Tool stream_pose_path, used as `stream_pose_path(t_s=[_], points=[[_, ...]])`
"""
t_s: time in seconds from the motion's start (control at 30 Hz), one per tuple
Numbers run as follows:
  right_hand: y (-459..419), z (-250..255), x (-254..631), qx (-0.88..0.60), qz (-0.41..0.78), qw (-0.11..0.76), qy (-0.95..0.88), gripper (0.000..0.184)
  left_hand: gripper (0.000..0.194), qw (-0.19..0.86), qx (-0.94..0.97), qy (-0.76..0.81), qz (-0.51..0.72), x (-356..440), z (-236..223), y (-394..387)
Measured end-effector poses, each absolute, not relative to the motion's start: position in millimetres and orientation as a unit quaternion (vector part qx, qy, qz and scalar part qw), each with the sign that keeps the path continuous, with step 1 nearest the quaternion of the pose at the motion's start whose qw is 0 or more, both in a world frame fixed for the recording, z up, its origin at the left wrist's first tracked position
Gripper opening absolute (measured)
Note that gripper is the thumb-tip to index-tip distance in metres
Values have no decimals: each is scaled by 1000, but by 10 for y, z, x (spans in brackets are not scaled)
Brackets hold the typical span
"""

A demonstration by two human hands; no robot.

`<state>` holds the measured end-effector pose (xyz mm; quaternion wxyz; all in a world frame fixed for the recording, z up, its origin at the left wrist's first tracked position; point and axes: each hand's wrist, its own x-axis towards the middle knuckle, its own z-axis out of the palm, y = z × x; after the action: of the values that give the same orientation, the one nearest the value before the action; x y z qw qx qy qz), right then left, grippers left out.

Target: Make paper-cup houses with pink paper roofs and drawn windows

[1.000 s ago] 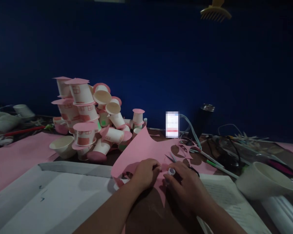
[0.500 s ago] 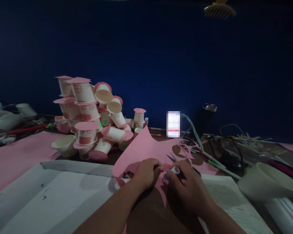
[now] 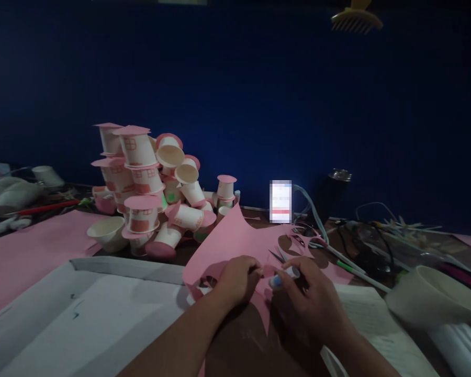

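Observation:
My left hand (image 3: 235, 280) is closed in a pinch on a small pink paper piece (image 3: 267, 272) over a big pink sheet (image 3: 235, 238) with round holes cut in it. My right hand (image 3: 312, 303) is wrapped round a small glue stick (image 3: 283, 277), whose tip points at the pink piece. Both hands work close together above the brown table. Scissors (image 3: 278, 255) lie on the sheet just behind my fingers.
A heap of paper cups with pink lids (image 3: 149, 188) stands at the back left. A white board (image 3: 82, 314) lies at the front left, an open book (image 3: 365, 319) at the right, a white cup (image 3: 432, 301) on its side further right. Cables, pens and a dark bottle (image 3: 333, 196) clutter the back right.
The glue stick has tipped over from upright to lying sideways in my right hand, pointing left at the pink piece. My left hand has kept its pinch.

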<state>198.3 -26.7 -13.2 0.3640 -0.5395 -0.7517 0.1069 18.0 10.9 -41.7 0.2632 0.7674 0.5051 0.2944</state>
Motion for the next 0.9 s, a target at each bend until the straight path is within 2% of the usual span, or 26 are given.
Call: stream_pose_path(t_s=[0.17, 0.4, 0.63, 0.9], points=[[-234, -178, 1871, -490, 109, 337, -797, 12, 25, 271, 769, 498, 296, 155, -394, 82], [-272, -92, 1865, -501, 88, 304, -805, 12, 26, 260, 768, 507, 292, 161, -411, 99], [-284, -89, 1965, -496, 62, 373, -782, 16, 23, 251, 770, 511, 289, 184, -436, 123], [-321, -92, 1902, -513, 99, 274, -807, 9, 23, 255, 771, 508, 288, 161, -414, 99]])
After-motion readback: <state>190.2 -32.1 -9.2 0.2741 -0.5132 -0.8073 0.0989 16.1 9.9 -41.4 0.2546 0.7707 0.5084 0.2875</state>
